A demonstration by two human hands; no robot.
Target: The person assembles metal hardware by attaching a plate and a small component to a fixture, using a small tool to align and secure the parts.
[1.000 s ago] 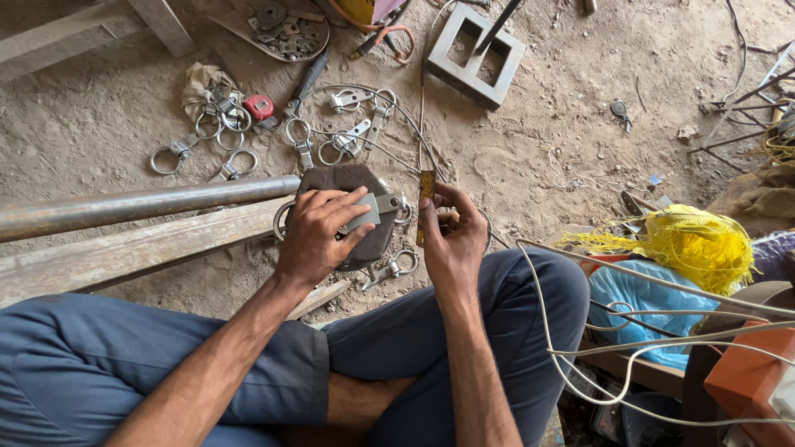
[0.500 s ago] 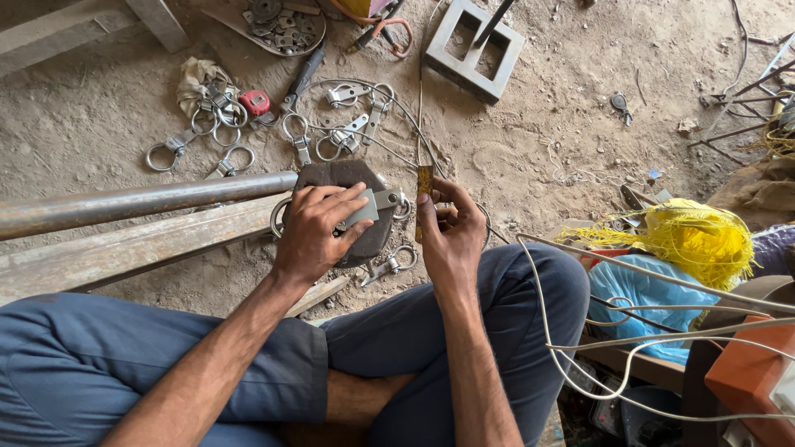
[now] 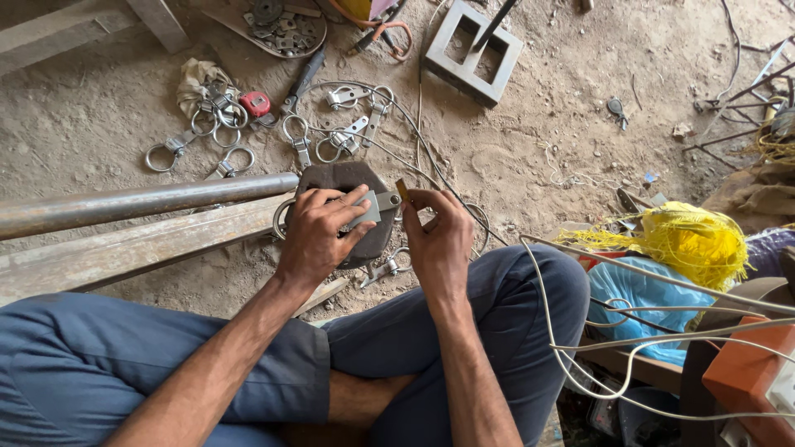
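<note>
**Hands at work over a dark metal block**

Both hands meet above a dark metal block [image 3: 344, 178] lying on the dirt floor [image 3: 530, 141], just right of a steel pipe [image 3: 141, 201]. Left hand [image 3: 319, 232] is closed over a flat grey clamp piece [image 3: 368, 209], pressing it onto the block. Right hand [image 3: 437, 240] pinches a small yellowish tool [image 3: 402, 189] between fingertips, its tip just right of the clamp piece. Farther off lie loose ring clamps [image 3: 219, 124] and a grey hollow block [image 3: 472, 50]. Yellow netting [image 3: 687, 240] sits at the right.
</note>
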